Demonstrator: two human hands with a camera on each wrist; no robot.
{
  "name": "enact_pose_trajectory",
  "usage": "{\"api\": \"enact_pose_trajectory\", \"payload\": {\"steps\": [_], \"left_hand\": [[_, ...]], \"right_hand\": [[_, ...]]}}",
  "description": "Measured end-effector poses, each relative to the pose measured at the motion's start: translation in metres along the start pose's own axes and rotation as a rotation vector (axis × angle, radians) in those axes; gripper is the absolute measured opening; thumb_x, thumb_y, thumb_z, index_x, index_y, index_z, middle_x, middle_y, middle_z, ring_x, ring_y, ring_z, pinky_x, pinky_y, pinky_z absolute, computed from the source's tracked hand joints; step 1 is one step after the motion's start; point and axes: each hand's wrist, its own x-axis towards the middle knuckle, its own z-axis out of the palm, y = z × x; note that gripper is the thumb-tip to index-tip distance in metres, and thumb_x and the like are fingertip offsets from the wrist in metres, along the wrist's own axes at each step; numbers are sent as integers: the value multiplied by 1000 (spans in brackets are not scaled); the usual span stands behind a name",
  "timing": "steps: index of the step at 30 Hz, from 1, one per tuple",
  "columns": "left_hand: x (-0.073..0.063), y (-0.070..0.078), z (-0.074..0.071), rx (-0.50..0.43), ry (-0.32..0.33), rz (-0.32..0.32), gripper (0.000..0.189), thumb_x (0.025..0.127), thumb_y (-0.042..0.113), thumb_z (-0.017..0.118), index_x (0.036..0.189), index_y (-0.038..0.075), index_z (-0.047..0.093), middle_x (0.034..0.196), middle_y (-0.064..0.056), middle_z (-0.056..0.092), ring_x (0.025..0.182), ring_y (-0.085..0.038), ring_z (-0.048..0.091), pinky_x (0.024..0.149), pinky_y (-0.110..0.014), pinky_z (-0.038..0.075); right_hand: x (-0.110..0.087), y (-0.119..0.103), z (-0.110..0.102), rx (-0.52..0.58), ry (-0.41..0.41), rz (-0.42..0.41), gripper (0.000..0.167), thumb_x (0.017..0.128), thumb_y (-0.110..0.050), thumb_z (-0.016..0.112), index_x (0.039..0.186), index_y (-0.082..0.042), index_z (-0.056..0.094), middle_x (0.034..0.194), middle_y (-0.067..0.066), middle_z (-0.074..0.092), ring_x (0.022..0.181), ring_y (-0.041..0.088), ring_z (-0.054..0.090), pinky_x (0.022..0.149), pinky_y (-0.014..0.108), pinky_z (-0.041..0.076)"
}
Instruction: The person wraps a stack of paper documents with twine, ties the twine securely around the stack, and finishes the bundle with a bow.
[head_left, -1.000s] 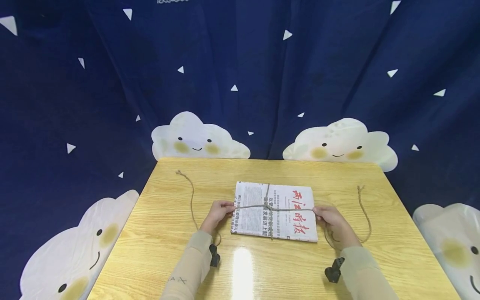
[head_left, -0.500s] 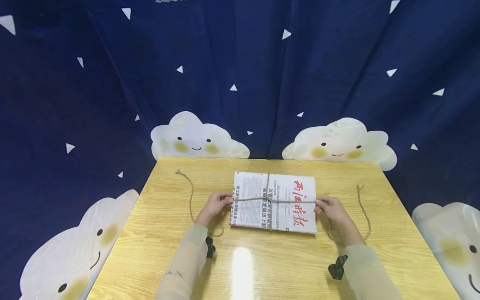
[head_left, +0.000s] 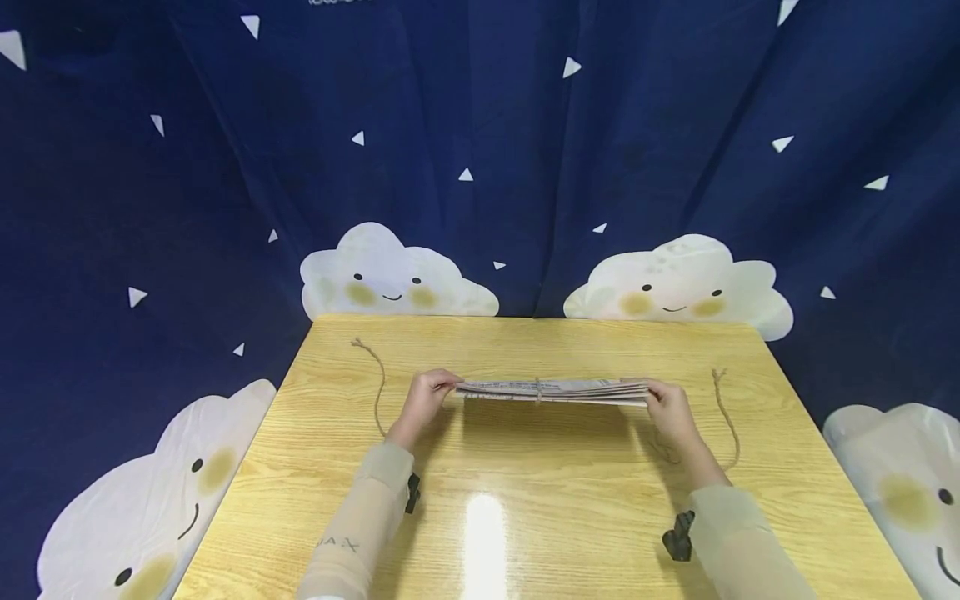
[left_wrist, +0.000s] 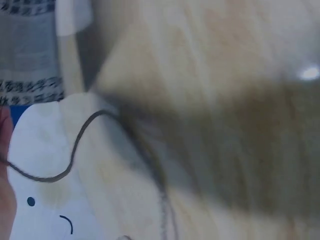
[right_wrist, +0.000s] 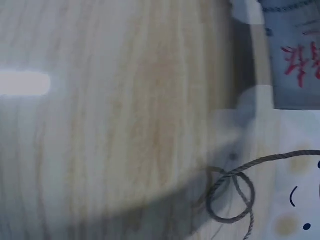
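Observation:
A folded newspaper bundle (head_left: 502,389), bound with thin brown rope, hangs above the table and appears almost edge-on in the head view. My left hand (head_left: 424,402) grips its left end, and my right hand (head_left: 670,413) grips its right end. The printed face with red characters shows at the upper right of the right wrist view. From my left fingers trails a loose rope strand (left_wrist: 75,150). Another rope strand (right_wrist: 272,157) forms a loop on the right side. How the rope lies within the fingers is hidden.
A light wooden table (head_left: 570,517) lies below, with the bundle's shadow on it. Rope ends rest on the tabletop at the back left and back right. Behind hangs a dark blue curtain (head_left: 517,100) with white triangles and smiling clouds.
Both hands have risen and moved slightly away from me. The newspaper bundle has come up off the table and turned, from showing its front page to nearly edge-on.

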Motion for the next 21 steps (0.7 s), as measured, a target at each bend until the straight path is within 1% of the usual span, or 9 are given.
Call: {"api": "enact_pose_trajectory", "payload": {"steps": [2, 5, 7, 8, 11, 13, 15, 18, 21], "left_hand": [[-5, 0, 1, 85, 9, 57, 17, 80, -11, 60, 90, -2, 70, 92, -15, 68, 88, -28, 65, 78, -28, 53], [-15, -3, 3, 198, -5, 118, 19, 79, -12, 60, 91, 0, 70, 95, -13, 68, 90, -27, 64, 81, -28, 52], [-21, -6, 4, 247, -32, 146, 22, 78, -13, 60, 92, 1, 70, 96, -12, 68, 90, -26, 64, 81, -27, 52], [-23, -8, 5, 279, -48, 158, 22, 77, -13, 61, 92, 2, 70, 95, -12, 68, 90, -25, 64, 81, -26, 52], [-30, -12, 9, 343, -100, 180, 25, 74, -13, 63, 91, 3, 70, 96, -11, 68, 90, -24, 64, 82, -27, 52], [-33, -15, 13, 403, -137, 190, 24, 73, -12, 64, 89, 5, 70, 96, -10, 67, 91, -23, 63, 83, -27, 51], [-35, -16, 16, 459, -172, 204, 22, 73, -10, 65, 86, 5, 71, 97, -10, 67, 92, -23, 63, 84, -28, 51], [-38, -16, 21, 529, -207, 205, 17, 74, -7, 65, 83, 7, 71, 96, -9, 67, 91, -23, 63, 83, -30, 51], [-39, -14, 26, 563, -221, 175, 17, 75, -5, 65, 83, 9, 71, 95, -8, 67, 90, -23, 63, 82, -30, 52]], "right_hand": [[-3, 5, 3, -56, 16, -48, 34, 81, 22, 43, 103, 7, 65, 104, 25, 63, 46, -4, 39, 36, 16, 35], [-7, 22, 8, -112, -3, -100, 39, 80, 22, 46, 103, -1, 67, 109, 17, 64, 61, 5, 57, 46, 10, 42], [-11, 25, 11, -154, -19, -110, 35, 81, 20, 50, 102, -2, 68, 110, 15, 64, 83, 19, 65, 64, 14, 50], [-13, 28, 12, -165, -32, -103, 33, 81, 17, 52, 101, -3, 69, 110, 14, 64, 96, 25, 62, 75, 17, 51], [-20, 35, 15, -184, -102, -69, 29, 84, 11, 55, 102, -6, 69, 113, 12, 63, 105, 34, 58, 89, 36, 47], [-25, 40, 17, -205, -150, -69, 28, 85, 9, 55, 103, -7, 68, 113, 12, 63, 106, 35, 57, 91, 44, 45], [-29, 45, 18, -249, -188, -109, 27, 83, 9, 56, 103, -5, 68, 112, 13, 63, 104, 36, 58, 89, 47, 45], [-33, 51, 21, -325, -227, -182, 25, 82, 10, 58, 101, -3, 68, 109, 16, 64, 99, 37, 60, 86, 48, 47], [-35, 54, 23, -386, -262, -206, 24, 81, 10, 58, 100, -2, 69, 107, 16, 65, 97, 37, 61, 85, 48, 47]]}}
